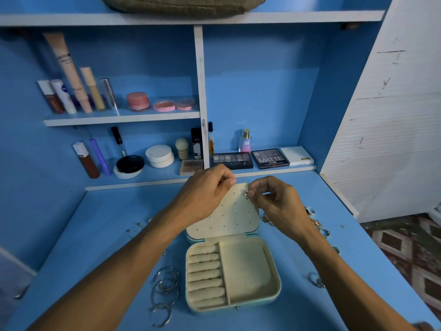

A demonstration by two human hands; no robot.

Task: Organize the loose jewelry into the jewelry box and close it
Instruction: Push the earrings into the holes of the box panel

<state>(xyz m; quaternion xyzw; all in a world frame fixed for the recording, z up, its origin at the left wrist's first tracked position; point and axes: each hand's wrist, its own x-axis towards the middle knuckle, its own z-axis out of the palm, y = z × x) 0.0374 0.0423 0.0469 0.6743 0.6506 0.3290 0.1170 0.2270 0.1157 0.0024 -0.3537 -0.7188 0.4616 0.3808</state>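
Note:
A cream-lined jewelry box lies open on the blue desk, its perforated lid panel standing up behind the tray. My left hand grips the top left edge of that lid panel. My right hand pinches a small silver earring against the panel's upper right holes. Several silver hoops lie left of the box. Rings and a gold chain lie to the right, partly hidden by my right forearm. Another ring sits near the box's right side.
Shelves at the back hold cosmetics: eyeshadow palettes, a perfume bottle, compacts and tubes. A white wall bounds the desk on the right, with patterned floor beyond its edge.

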